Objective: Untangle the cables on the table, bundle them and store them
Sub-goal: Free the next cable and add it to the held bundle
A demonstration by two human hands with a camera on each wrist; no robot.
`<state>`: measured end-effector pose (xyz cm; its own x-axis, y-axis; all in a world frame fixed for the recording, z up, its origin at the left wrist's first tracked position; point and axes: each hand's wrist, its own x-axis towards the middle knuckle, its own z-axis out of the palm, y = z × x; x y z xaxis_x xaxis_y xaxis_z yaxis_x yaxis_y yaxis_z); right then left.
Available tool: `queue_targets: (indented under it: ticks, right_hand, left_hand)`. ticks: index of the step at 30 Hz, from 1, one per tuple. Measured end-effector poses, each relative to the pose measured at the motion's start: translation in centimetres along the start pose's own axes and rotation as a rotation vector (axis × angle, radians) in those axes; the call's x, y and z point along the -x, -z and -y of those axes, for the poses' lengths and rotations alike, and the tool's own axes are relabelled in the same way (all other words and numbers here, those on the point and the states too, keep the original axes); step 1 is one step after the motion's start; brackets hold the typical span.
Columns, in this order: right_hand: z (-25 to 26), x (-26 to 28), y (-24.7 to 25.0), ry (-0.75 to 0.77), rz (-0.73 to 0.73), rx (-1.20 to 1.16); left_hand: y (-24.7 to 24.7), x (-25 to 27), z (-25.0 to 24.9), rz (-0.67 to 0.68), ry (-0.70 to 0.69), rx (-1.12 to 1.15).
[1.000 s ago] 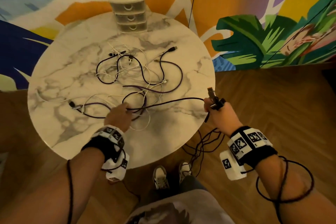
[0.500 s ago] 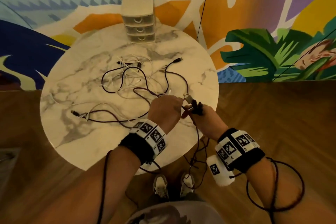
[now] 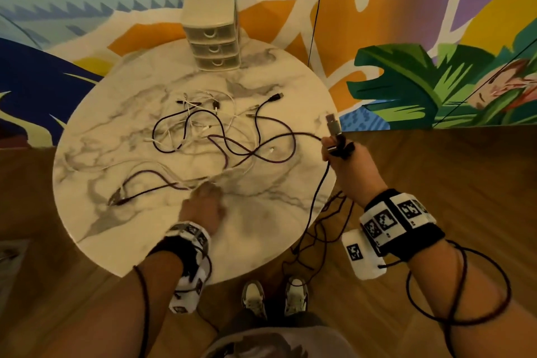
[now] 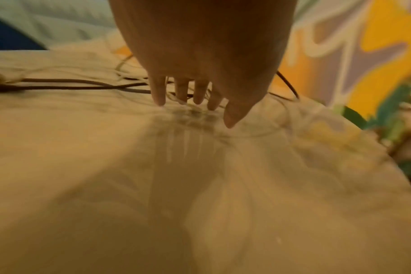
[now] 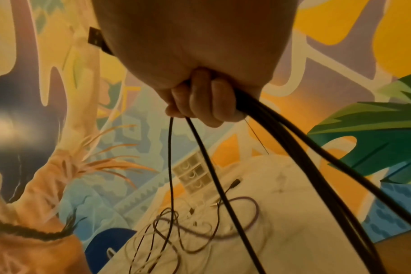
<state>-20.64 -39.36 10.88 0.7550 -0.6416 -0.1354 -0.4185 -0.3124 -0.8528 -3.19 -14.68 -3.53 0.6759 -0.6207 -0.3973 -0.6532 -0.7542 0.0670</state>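
1. Right hand [image 3: 344, 160], clamped round dark cable [image 5: 293, 140] loops at table [image 3: 122, 229] edge, 3 o'clock; USB plug [image 3: 332, 124] upright above fist.
2. Held cable running toward 9 o'clock into tangle [image 3: 215, 136] at table centre; slack hanging over the rim.
3. Left hand [image 3: 203, 206] nearer loose strands at 6 o'clock; fingers [image 4: 158, 92] extended, pressing thin white cables, nothing gripped.
4. Drawer unit [image 3: 212, 29] at 12 o'clock; three drawers closed, contents not visible.
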Motion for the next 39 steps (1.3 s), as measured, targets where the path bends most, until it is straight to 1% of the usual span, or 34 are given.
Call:
queue_targets:
  ticks: [1,2,3,4,5,6,7,9,10,11,13,14,15,16,17,18,20,22,23,24,26,27,28,30,31,33,36,38,39]
  right_hand:
    - [0.0,-0.1,0.5,-0.01,-0.032,-0.026]
    - [0.0,-0.1,0.9,-0.017,-0.049,-0.04]
    - [-0.1,-0.3,1.1,-0.016,-0.047,-0.034]
    - [-0.4,-0.2,1.1,-0.032,-0.021,-0.015]
    - [-0.7,-0.1,0.8,-0.051,0.028,0.012]
    - [-0.9,-0.1,0.3,-0.066,0.085,0.038]
    - [-0.9,-0.1,-0.2,-0.081,0.131,0.051]
    - [-0.8,0.3,-1.2,-0.079,0.203,0.051]
    - [-0.5,0.6,-1.5,-0.051,0.238,0.051]
    - [-0.2,0.8,-1.9,-0.015,0.276,0.054]
    - [0.1,1.3,-2.2,0.029,0.346,0.062]
    - [0.3,1.5,-2.1,0.041,0.355,0.055]
    - [0.2,1.5,-2.0,0.042,0.337,0.042]
    - [0.1,1.5,-1.5,0.027,0.298,-0.004]
    - [0.0,1.6,-1.0,-0.006,0.243,-0.067]
    - [-0.4,1.5,-0.3,-0.035,0.18,-0.104]
    - [-1.9,1.1,1.0,-0.104,0.072,-0.04]
    - [-3.7,0.6,1.7,-0.142,0.01,0.113]
    - [-4.1,0.4,1.9,-0.153,-0.028,0.18]
    - [-4.0,0.3,1.8,-0.153,-0.077,0.216]
    - [-2.6,0.2,1.0,-0.099,-0.14,0.173]
    - [-1.6,0.2,0.3,-0.059,-0.124,0.139]
    - [-0.6,0.2,-0.7,-0.015,-0.067,0.12]
    - [0.8,0.2,-2.7,0.032,0.098,0.131]
    - [1.1,0.2,-3.5,0.013,0.161,0.142]
    - [1.1,-0.1,-4.5,-0.041,0.237,0.184]
    - [0.4,-0.3,-5.0,-0.002,0.272,0.275]
    - [0.5,-0.2,-4.7,0.039,0.242,0.268]
    - [0.7,-0.2,-4.3,0.061,0.201,0.249]
  left_hand:
    - [0.9,-0.4,0.9,-0.025,0.067,0.025]
    - [1.8,-0.7,1.5,-0.017,0.108,0.026]
    - [2.6,-0.8,1.7,-0.009,0.114,-0.014]
    - [3.1,-0.6,1.4,-0.025,0.092,-0.064]
    - [3.7,-0.3,0.6,-0.076,0.061,-0.084]
    - [4.5,0.1,-0.4,-0.159,0.024,-0.069]
    - [5.2,0.4,-1.8,-0.246,-0.007,-0.001]
    - [7.3,0.7,-5.2,-0.388,-0.073,0.27]
    - [8.4,0.3,-6.9,-0.398,-0.123,0.415]
    - [9.5,-0.1,-8.6,-0.357,-0.183,0.535]
    - [10.6,-1.0,-10.8,-0.18,-0.237,0.691]
    - [10.3,-1.4,-11.3,-0.088,-0.214,0.741]
    - [9.6,-2.0,-10.9,-0.018,-0.159,0.793]
    - [8.9,-2.5,-10.0,0.023,-0.082,0.851]
    - [8.3,-3.1,-8.6,0.025,0.011,0.88]
    - [8.1,-3.7,-7.0,-0.023,0.081,0.864]
    - [9.1,-4.5,-4.2,-0.228,0.13,0.723]
    - [11.5,-4.1,-3.7,-0.421,0.071,0.59]
    - [12.6,-3.5,-4.4,-0.489,0.013,0.501]
    - [13.5,-2.6,-5.5,-0.506,-0.04,0.386]
    - [13.7,-1.0,-8.0,-0.436,-0.122,0.151]
    - [13.2,-0.5,-8.9,-0.4,-0.16,0.061]
    - [12.9,0.0,-9.5,-0.371,-0.194,0.002]
    - [12.5,0.2,-10.2,-0.353,-0.242,-0.073]
    - [12.5,0.2,-10.4,-0.355,-0.253,-0.092]
    - [12.4,0.3,-10.4,-0.361,-0.26,-0.114]
    - [12.2,0.3,-9.9,-0.361,-0.236,-0.037]
    - [11.5,0.1,-9.3,-0.332,-0.179,0.06]
    - [10.9,-0.2,-8.5,-0.292,-0.116,0.117]
